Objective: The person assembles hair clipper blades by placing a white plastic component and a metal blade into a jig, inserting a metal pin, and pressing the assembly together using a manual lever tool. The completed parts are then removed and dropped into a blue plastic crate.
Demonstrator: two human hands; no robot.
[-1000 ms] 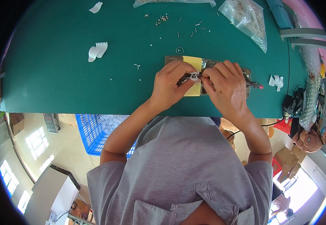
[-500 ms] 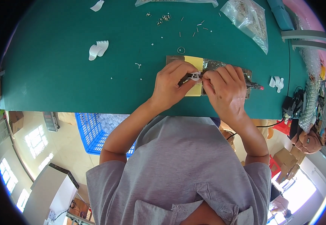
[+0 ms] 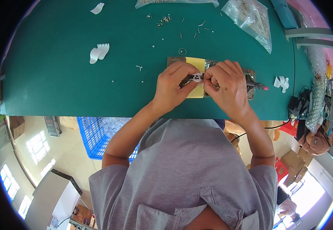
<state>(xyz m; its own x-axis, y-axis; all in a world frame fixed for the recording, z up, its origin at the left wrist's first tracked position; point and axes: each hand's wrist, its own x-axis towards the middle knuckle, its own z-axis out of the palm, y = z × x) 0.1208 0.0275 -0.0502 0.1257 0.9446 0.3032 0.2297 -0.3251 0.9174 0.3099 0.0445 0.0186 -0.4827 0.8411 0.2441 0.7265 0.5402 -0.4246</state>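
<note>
1. The left hand (image 3: 173, 86) and the right hand (image 3: 226, 85) meet fingertip to fingertip, both pinched shut on a small white plastic part (image 3: 197, 78) held between them.
2. That part sits just above a yellow pad (image 3: 196, 64) lying on a brownish mat (image 3: 251, 73) near the front edge of the green table (image 3: 59, 84).
3. A dark tool with a red tip (image 3: 259, 86) pokes out to the right from under the right hand; whether the hand grips it is hard to tell.
4. White plastic pieces (image 3: 98, 53) lie well to the left, and another white piece (image 3: 282, 82) lies just past the tool tip.
5. Small metal pins and screws (image 3: 165, 19) are scattered toward the far edge, beside clear plastic bags (image 3: 251, 19).
6. A blue crate (image 3: 97, 134) stands on the floor below the table.
</note>
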